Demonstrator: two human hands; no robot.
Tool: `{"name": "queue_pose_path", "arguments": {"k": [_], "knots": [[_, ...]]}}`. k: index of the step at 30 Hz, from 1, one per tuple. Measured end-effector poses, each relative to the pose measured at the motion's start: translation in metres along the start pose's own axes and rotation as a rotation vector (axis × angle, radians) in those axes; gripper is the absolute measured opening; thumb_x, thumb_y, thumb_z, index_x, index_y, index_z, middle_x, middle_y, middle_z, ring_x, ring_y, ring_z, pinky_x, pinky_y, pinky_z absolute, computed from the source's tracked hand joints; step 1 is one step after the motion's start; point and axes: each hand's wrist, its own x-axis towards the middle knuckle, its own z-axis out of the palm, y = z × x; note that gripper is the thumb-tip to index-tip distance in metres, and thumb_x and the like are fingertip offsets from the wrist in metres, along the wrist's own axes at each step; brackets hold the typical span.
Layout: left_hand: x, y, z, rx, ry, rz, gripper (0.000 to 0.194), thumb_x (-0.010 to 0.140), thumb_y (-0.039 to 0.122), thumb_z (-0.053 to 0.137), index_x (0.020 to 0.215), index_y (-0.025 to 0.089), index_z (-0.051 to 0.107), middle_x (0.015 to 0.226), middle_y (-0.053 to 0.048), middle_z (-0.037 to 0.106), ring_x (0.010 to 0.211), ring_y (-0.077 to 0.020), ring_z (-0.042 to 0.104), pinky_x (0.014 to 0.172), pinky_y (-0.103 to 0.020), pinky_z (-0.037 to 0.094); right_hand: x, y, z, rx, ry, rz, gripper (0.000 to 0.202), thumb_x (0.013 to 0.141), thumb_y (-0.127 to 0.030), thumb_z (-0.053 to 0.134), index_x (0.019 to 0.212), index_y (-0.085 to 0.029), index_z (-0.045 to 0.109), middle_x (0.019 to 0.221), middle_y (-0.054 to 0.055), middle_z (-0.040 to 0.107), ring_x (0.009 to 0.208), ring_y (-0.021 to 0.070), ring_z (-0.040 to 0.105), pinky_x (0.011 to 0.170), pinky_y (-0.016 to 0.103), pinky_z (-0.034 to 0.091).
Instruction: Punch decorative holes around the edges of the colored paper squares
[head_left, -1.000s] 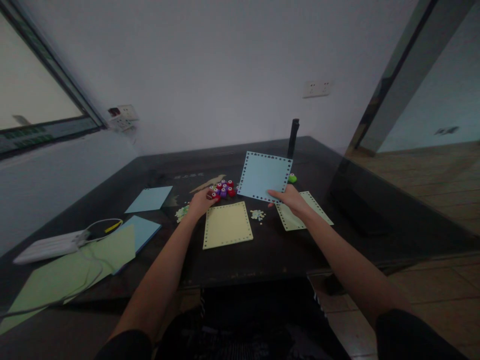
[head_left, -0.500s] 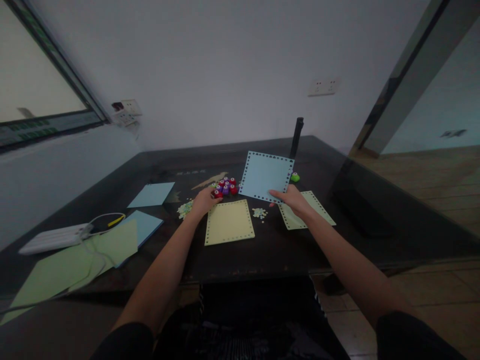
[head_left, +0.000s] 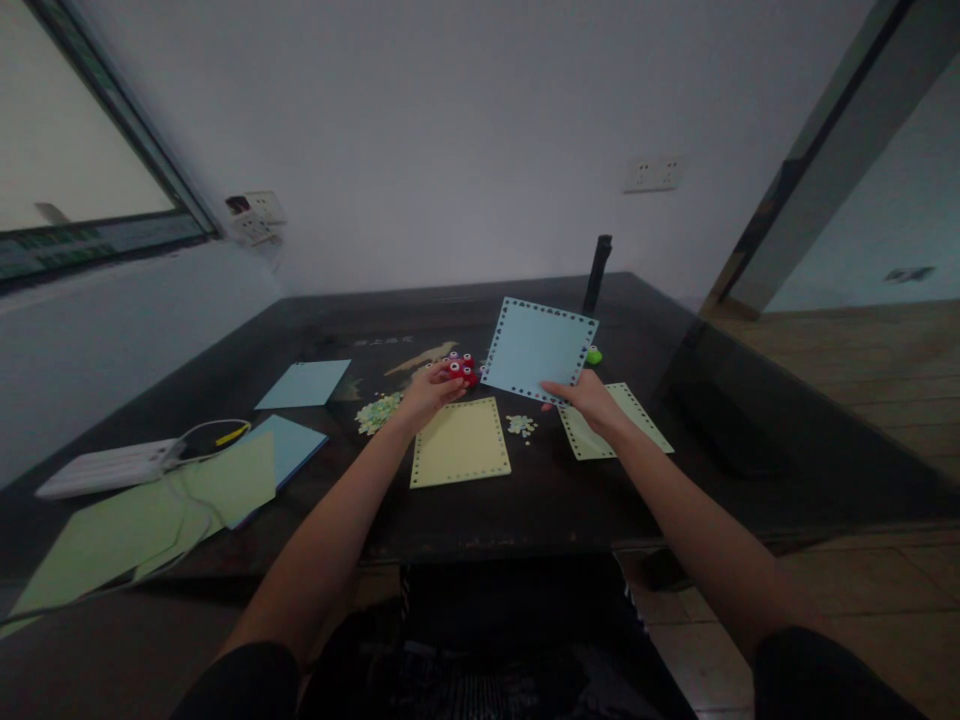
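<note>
My right hand (head_left: pixel 586 398) pinches a light blue sheet (head_left: pixel 541 350) by its lower right corner, thumb on top. Small shapes are punched along all the edges of this sheet, which is tilted up above the table. Further left, my left hand (head_left: pixel 429 392) has its thumb and fingers closed about a red craft punch (head_left: pixel 455 369), at the near side of a cluster of red and purple punches. The hand hides part of the cluster. Just below lies a yellow sheet (head_left: pixel 460 445) with punched edges. A pale green punched sheet (head_left: pixel 626 418) rests partly under my right forearm.
Paper bits (head_left: pixel 377 412) are heaped left of the yellow sheet, with a smaller pile (head_left: pixel 521 427) to its right. A green punch (head_left: pixel 593 355) and a black upright object (head_left: pixel 598 275) stand behind. Left are blue paper (head_left: pixel 306 384), green paper (head_left: pixel 120 525) and a white power strip (head_left: pixel 109 468).
My left hand has moved right and slightly up at the cluster, and the red punch with it. The blue sheet in my right hand has shifted slightly right.
</note>
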Motion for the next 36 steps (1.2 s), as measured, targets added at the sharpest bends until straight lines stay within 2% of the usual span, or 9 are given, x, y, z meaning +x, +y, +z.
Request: {"name": "queue_pose_path", "arguments": {"k": [3, 8, 13, 16, 19, 22, 25, 29, 36], "knots": [[-0.005, -0.002, 0.011, -0.033, -0.045, -0.08, 0.043, 0.066, 0.028, 0.075, 0.106, 0.02, 0.062, 0.1, -0.007, 0.067, 0.081, -0.0136, 0.063, 0.068, -0.024, 0.048, 0.001, 0.001, 0.0, 0.013, 0.016, -0.017, 0.035, 0.056, -0.033, 0.076, 0.083, -0.014, 0.063, 0.082, 0.008, 0.069, 0.053, 0.0162, 0.06, 0.056, 0.035, 0.054], [-0.017, 0.007, 0.03, 0.135, -0.019, -0.084, 0.037, 0.073, 0.044, 0.068, 0.102, 0.022, 0.063, 0.105, -0.008, 0.067, 0.081, -0.0134, 0.062, 0.057, -0.02, 0.041, 0.001, 0.001, -0.001, 0.046, 0.05, -0.036, 0.039, 0.053, -0.032, 0.079, 0.084, -0.014, 0.063, 0.083, 0.009, 0.069, 0.061, 0.0198, 0.062, 0.057, 0.037, 0.055], [-0.025, 0.013, 0.057, 0.157, -0.029, -0.067, 0.039, 0.072, 0.041, 0.069, 0.105, 0.022, 0.06, 0.104, -0.009, 0.068, 0.082, -0.0155, 0.063, 0.058, -0.021, 0.041, 0.002, -0.004, -0.003, 0.088, 0.172, -0.074, 0.045, 0.048, -0.032, 0.081, 0.085, -0.014, 0.063, 0.089, 0.009, 0.07, 0.068, 0.0226, 0.064, 0.056, 0.037, 0.056], [-0.029, 0.009, 0.073, 0.146, -0.041, -0.049, 0.035, 0.071, 0.041, 0.07, 0.096, 0.019, 0.06, 0.103, -0.009, 0.068, 0.072, -0.0126, 0.063, 0.054, -0.02, 0.039, 0.003, -0.005, -0.004, 0.075, 0.243, -0.117, 0.047, 0.048, -0.034, 0.081, 0.088, -0.015, 0.063, 0.094, 0.009, 0.07, 0.076, 0.0243, 0.065, 0.06, 0.037, 0.057], [-0.034, 0.0, 0.083, 0.053, -0.065, -0.04, 0.037, 0.068, 0.038, 0.073, 0.096, 0.017, 0.06, 0.102, -0.01, 0.067, 0.068, -0.0113, 0.063, 0.056, -0.022, 0.042, 0.003, -0.004, -0.003, 0.062, 0.249, -0.116, 0.048, 0.049, -0.035, 0.08, 0.089, -0.016, 0.062, 0.097, 0.01, 0.069, 0.08, 0.0252, 0.065, 0.062, 0.036, 0.057], [-0.04, -0.005, 0.086, -0.017, -0.103, -0.027, 0.041, 0.065, 0.032, 0.075, 0.1, 0.016, 0.061, 0.103, -0.01, 0.066, 0.073, -0.0123, 0.063, 0.065, -0.025, 0.047, 0.002, -0.003, 0.0, 0.052, 0.223, -0.116, 0.046, 0.051, -0.037, 0.08, 0.088, -0.015, 0.063, 0.097, 0.011, 0.07, 0.081, 0.0258, 0.065, 0.062, 0.036, 0.056], [-0.043, -0.006, 0.084, -0.005, -0.111, 0.003, 0.039, 0.065, 0.03, 0.075, 0.099, 0.016, 0.062, 0.1, -0.01, 0.067, 0.073, -0.0129, 0.063, 0.069, -0.028, 0.048, 0.0, -0.004, 0.002, 0.008, 0.219, -0.139, 0.045, 0.053, -0.037, 0.079, 0.089, -0.015, 0.064, 0.096, 0.011, 0.07, 0.083, 0.0262, 0.065, 0.07, 0.038, 0.055], [-0.043, -0.006, 0.081, 0.02, -0.087, 0.019, 0.036, 0.066, 0.031, 0.074, 0.096, 0.015, 0.062, 0.097, -0.01, 0.067, 0.072, -0.0125, 0.062, 0.068, -0.027, 0.048, 0.0, -0.004, 0.002, -0.027, 0.22, -0.168, 0.042, 0.055, -0.035, 0.078, 0.088, -0.013, 0.065, 0.095, 0.012, 0.07, 0.087, 0.0265, 0.066, 0.081, 0.041, 0.051], [-0.043, -0.004, 0.084, 0.036, -0.074, 0.021, 0.035, 0.066, 0.032, 0.074, 0.094, 0.016, 0.061, 0.098, -0.009, 0.067, 0.072, -0.0132, 0.062, 0.066, -0.026, 0.047, 0.001, -0.001, 0.001, -0.078, 0.202, -0.196, 0.043, 0.056, -0.036, 0.077, 0.092, -0.015, 0.065, 0.099, 0.012, 0.07, 0.091, 0.027, 0.064, 0.083, 0.04, 0.05]]}}
